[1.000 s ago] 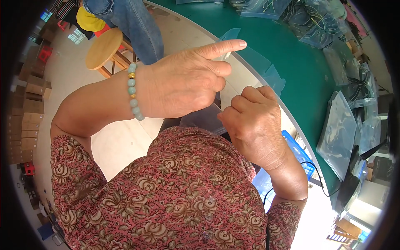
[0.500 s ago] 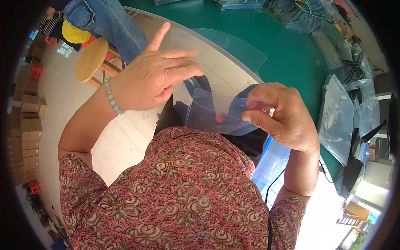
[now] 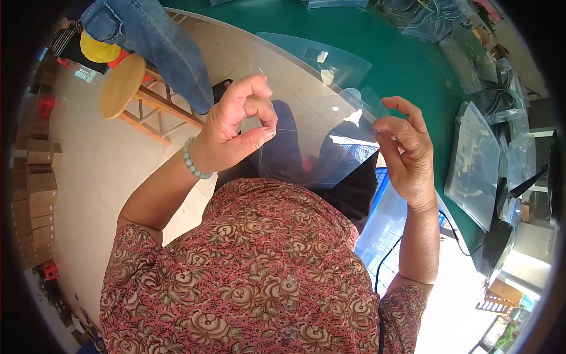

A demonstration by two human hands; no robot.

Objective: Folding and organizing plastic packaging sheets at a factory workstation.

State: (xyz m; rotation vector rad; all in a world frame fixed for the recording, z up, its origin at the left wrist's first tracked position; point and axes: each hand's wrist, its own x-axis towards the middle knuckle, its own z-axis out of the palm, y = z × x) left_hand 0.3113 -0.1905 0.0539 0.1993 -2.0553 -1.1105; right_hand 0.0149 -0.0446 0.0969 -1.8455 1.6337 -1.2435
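1 clear sheet (image 3: 295, 156) stretches crosswise — long axis unclear.

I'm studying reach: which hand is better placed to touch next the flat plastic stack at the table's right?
Likely the right hand: it is nearer the stack, while the left hand is farther across. Both pinch the clear sheet.

Floor: pale tiles (image 3: 82, 147) with thin seams, spreading across the left side.
Bench: smooth green top (image 3: 427, 88), pale rim, its edge bowed by the lens.
Stool: round wooden seat (image 3: 121, 88) on crossbarred legs, standing left of the bench.
Left edge: brown cardboard boxes (image 3: 42, 190), stacked; a red object (image 3: 46, 104) above them, too small to identify.
Lower right: slatted wooden piece (image 3: 492, 306), near the rim.
Light: strong white glare (image 3: 451, 318) at lower right.
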